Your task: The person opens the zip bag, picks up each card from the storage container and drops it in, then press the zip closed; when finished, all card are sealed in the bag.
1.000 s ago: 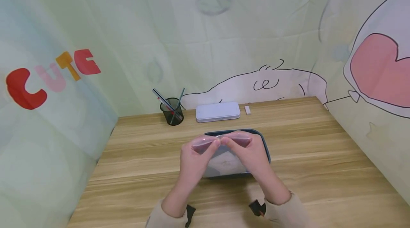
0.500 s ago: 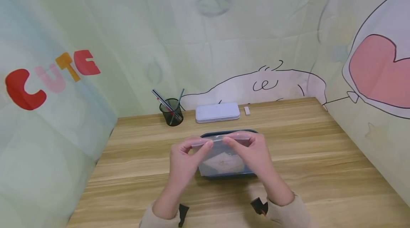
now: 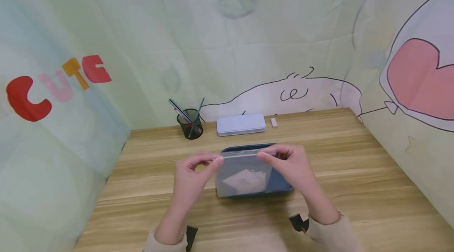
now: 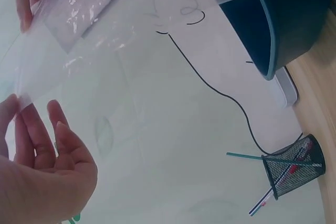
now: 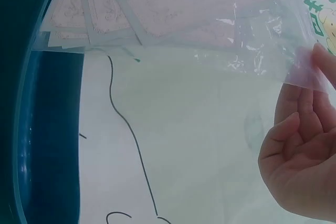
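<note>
A clear plastic zip bag (image 3: 230,167) hangs from both hands over a dark blue bin (image 3: 281,183). Inside it lie several thin sheets with pale printed drawings (image 3: 246,181), seen fanned out in the right wrist view. My left hand (image 3: 189,175) pinches the bag's upper left corner between thumb and fingers. At the top edge, further right, my right hand (image 3: 296,169) pinches it too; in the right wrist view the other fingers of the right hand (image 5: 302,156) curl loosely below. The bag covers much of the bin's opening in the head view.
Behind the bin, a white flat case (image 3: 241,124) lies beside a small white block (image 3: 274,122). A black mesh cup (image 3: 190,128) with several pens or pencils stands to the left. A printed cloth backdrop (image 3: 198,27) encloses the wooden table (image 3: 152,165).
Both hands have spread apart along the bag's top edge, left hand to the left, right hand to the right. The bag has shifted left, baring more of the bin's right side.
</note>
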`<state>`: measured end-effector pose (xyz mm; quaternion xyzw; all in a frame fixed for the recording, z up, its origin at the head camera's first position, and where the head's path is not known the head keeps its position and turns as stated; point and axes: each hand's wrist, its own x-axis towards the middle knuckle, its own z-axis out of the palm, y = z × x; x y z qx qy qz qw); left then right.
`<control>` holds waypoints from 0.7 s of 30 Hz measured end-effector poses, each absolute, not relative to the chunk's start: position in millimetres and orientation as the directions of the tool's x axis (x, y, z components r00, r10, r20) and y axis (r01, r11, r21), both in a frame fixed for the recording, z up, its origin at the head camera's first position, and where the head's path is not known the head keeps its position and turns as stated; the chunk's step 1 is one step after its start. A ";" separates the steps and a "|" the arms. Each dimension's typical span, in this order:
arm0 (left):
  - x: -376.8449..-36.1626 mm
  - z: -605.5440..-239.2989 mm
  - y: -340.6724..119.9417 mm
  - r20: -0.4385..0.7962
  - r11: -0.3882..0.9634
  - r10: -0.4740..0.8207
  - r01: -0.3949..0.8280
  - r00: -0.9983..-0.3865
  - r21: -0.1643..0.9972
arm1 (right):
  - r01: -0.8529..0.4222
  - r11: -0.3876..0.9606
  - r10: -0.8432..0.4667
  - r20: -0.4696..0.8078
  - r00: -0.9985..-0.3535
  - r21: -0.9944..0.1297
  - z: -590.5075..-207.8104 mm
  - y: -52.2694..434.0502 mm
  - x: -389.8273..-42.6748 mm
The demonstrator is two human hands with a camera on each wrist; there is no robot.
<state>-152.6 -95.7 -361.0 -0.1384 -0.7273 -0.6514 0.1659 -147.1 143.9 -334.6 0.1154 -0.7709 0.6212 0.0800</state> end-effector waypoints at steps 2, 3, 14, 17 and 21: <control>-150.2 -355.8 -96.5 0.418 0.123 -0.018 0.413 -0.908 0.902 | -0.283 0.199 -0.084 0.271 -0.959 -0.938 -334.5 145.5 -147.0; -148.2 -352.1 -96.3 0.416 0.129 -0.022 0.410 -0.909 0.903 | -0.286 0.198 -0.086 0.274 -0.958 -0.938 -334.5 146.4 -147.0; -152.2 -358.6 -102.0 0.438 0.133 -0.042 0.430 -0.898 0.893 | -0.248 0.201 -0.043 0.244 -0.969 -0.948 -348.8 157.5 -154.9; -152.4 -358.7 -103.3 0.453 0.126 -0.045 0.444 -0.891 0.887 | -0.239 0.192 -0.023 0.239 -0.971 -0.952 -358.5 162.1 -160.4; -153.1 -359.7 -106.0 0.449 0.142 -0.055 0.439 -0.892 0.887 | -0.255 0.186 -0.030 0.254 -0.967 -0.949 -358.6 163.5 -160.1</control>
